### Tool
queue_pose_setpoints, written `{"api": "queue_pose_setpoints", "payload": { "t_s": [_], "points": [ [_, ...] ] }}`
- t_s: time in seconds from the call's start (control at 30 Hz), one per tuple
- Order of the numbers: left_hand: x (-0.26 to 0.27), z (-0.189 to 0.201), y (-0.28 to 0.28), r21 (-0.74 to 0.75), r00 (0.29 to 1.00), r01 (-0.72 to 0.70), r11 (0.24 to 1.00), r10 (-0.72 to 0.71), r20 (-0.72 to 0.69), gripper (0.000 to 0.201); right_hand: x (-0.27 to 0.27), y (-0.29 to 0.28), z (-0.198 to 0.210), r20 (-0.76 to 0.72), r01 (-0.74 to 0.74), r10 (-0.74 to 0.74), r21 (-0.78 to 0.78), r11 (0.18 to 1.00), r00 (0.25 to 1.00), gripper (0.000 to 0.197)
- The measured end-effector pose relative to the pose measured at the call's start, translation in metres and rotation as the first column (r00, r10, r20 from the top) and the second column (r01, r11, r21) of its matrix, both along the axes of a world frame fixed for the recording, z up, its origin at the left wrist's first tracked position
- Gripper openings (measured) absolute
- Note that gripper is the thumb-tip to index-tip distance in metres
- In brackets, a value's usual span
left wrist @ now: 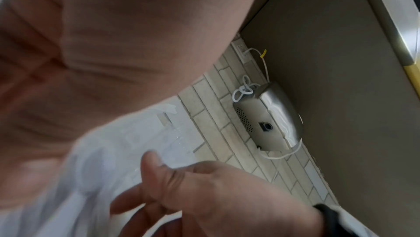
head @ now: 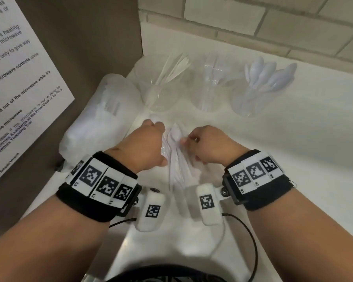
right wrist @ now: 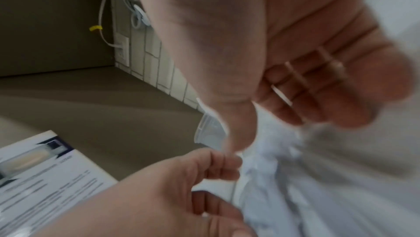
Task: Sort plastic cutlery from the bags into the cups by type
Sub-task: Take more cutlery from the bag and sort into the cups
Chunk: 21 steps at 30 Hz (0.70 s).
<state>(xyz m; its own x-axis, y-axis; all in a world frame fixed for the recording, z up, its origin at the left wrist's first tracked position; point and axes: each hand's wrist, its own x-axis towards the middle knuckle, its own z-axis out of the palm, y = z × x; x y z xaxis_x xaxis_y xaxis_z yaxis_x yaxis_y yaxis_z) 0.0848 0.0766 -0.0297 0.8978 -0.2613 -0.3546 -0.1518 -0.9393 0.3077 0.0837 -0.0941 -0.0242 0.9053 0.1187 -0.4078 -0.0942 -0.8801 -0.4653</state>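
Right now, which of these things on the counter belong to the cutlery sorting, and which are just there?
Part of the job:
- bag of white cutlery, gripped by left hand and right hand
- second bag
- three cups: knives, clear cutlery, spoons

Just there:
- microwave notice
- metal dispenser
- wall outlet

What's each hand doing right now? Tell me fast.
Left hand: fingers curled, gripping the clear bag of white spoons.
Right hand: fingers curled, pinching the same bag from the other side.
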Motion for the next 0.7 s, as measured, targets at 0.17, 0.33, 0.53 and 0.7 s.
{"api": "queue_pose_setpoints", "payload": {
  "t_s": [0.17, 0.33, 0.53, 0.7],
  "points": [
    [0.018, -0.003, 0.004, 0.051, 0.998, -0.059, 0.997, 0.06, -0.004, 0.093, -0.01, 0.021, 0.002, -0.019, -0.119, 0.118, -0.132, 0.984, 0.993, 0.103],
    [0.031, -0.007, 0.0, 0.054, 1.0, -0.02, 0.998, 0.021, -0.014, 0.07, -0.008, 0.032, -0.011, 0.025, -0.144, 0.152, -0.203, 0.969, 0.988, 0.099],
    [0.022, -0.013, -0.006, -0.008, 0.998, -0.056, 0.998, 0.056, 0.038, 0.071, -0.001, 0.009, -0.008, -0.03, -0.165, 0.162, -0.234, 0.958, 0.986, 0.081],
    [0.02, -0.008, 0.0, 0.048, 0.998, -0.07, 0.996, 0.07, 0.01, 0.083, -0.002, 0.005, -0.01, 0.001, -0.186, 0.192, -0.252, 0.95, 0.981, 0.077]
  ]
}}
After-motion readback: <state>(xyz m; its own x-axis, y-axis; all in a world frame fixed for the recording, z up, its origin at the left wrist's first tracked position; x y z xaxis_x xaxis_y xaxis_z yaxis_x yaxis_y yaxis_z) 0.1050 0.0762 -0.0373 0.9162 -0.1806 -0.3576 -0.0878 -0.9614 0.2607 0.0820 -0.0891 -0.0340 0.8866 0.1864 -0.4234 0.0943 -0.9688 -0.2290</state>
